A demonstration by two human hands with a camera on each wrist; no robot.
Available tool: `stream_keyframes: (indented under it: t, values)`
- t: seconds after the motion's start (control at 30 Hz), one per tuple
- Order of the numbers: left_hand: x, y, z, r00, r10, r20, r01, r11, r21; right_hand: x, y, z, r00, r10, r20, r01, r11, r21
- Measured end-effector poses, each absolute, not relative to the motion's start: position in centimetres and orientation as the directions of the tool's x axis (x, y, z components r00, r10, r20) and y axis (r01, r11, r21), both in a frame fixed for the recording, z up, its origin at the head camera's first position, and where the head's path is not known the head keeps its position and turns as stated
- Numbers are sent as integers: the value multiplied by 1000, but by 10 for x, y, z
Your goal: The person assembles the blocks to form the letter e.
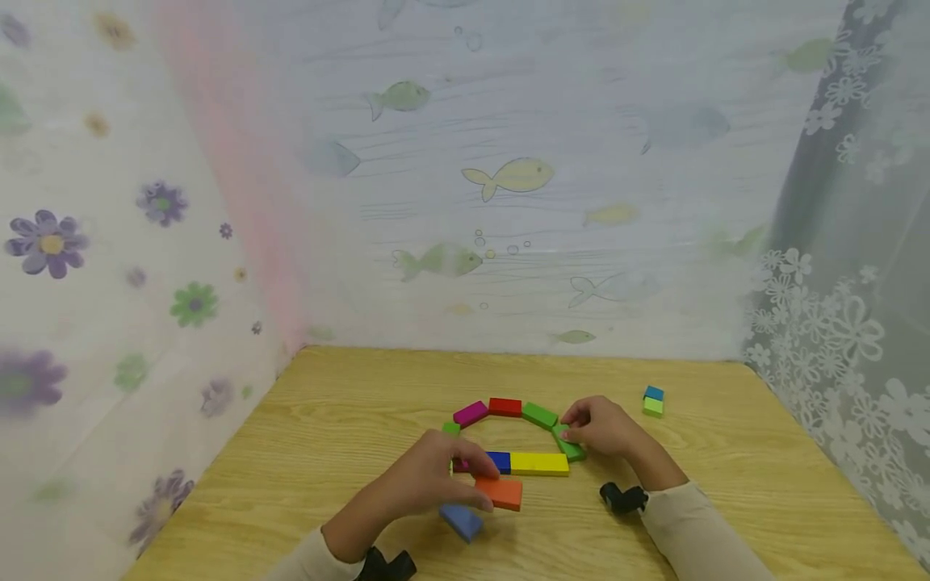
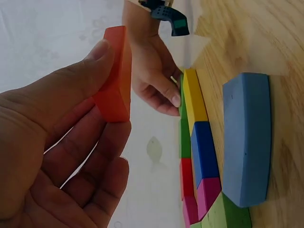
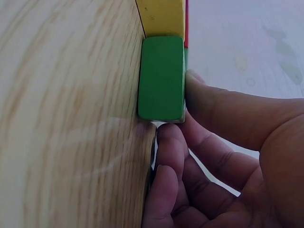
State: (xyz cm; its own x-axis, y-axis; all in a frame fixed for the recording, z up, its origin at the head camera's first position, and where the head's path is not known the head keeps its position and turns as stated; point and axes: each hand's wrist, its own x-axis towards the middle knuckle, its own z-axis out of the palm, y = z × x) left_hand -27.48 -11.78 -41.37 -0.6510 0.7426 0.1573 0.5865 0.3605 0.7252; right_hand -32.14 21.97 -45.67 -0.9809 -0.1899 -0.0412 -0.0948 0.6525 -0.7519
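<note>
Between thumb and fingers, my left hand (image 1: pixel 436 478) pinches an orange block (image 1: pixel 501 493), held above the table in front of the blue and yellow blocks. My right hand (image 1: pixel 603 428) has its thumb and fingers on a green block (image 1: pixel 568 444) at the right end of an arc of blocks. In the right wrist view, that green block (image 3: pixel 162 78) meets the end of the yellow block (image 3: pixel 165 19). Further round the arc lie another green block (image 1: pixel 540 415), a red block (image 1: pixel 504 407) and a magenta block (image 1: pixel 471 414). My left hand hides part of the arc's left side.
A straight row with a blue block (image 1: pixel 500 461) and a yellow block (image 1: pixel 539 464) spans the arc's base. A grey-blue block (image 1: pixel 461 522) lies nearer me, below my left hand. At the back right sit a blue block (image 1: pixel 654 393) and a lime block (image 1: pixel 653 407).
</note>
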Motion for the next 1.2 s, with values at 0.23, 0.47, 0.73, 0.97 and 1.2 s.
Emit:
stream_keyframes:
  t: [0.23, 0.47, 0.73, 0.97, 1.2]
  values:
    - [-270, -112, -419, -621, 778, 93, 568, 366, 738, -319, 220, -454, -981, -191, -39, -98, 653, -751]
    - [-263, -103, -427, -583, 810, 55, 608, 390, 692, -318, 220, -453, -982, -181, -46, -87, 663, -743]
    - [-254, -97, -435, -583, 812, 7, 624, 443, 643, -318, 220, -455, -982, -182, -48, -86, 661, -746]
    - [-255, -94, -440, -568, 823, 17, 654, 439, 616, -320, 222, -456, -981, -190, -47, -94, 667, -739]
    - [-256, -94, -442, -543, 839, 36, 720, 443, 534, -321, 221, -454, -978, -205, -50, -101, 664, -741]
